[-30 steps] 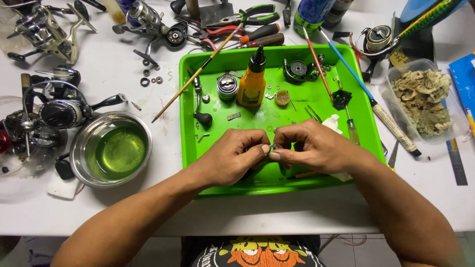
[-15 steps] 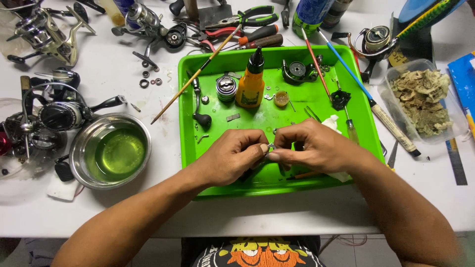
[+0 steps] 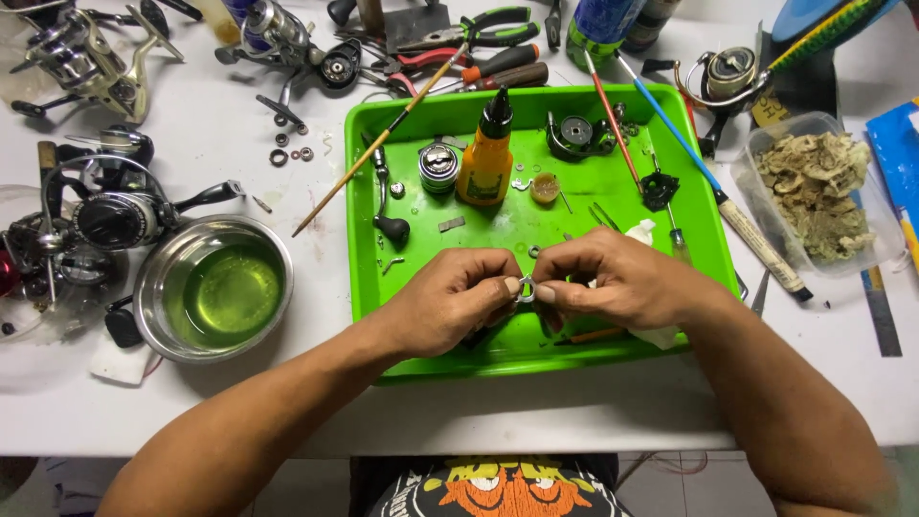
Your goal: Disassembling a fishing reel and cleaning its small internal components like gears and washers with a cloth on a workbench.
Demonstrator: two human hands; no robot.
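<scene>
Over the near half of the green tray [image 3: 383, 239], I am pinching a small metal ring [image 3: 525, 290] between both hands. My left hand [image 3: 450, 302] is closing its grip on the ring's left side with thumb and forefinger, and my right hand [image 3: 613, 282] is closing its grip on the right side the same way, fingertips almost touching. The ring is hanging just above the tray floor. Behind my hands, an orange bottle [image 3: 486, 153] with a black nozzle is standing upright in the tray. Left of the tray, a steel bowl [image 3: 212, 287] of greenish liquid is sitting on the white table [image 3: 211, 115], among fishing reels [image 3: 105, 215].
</scene>
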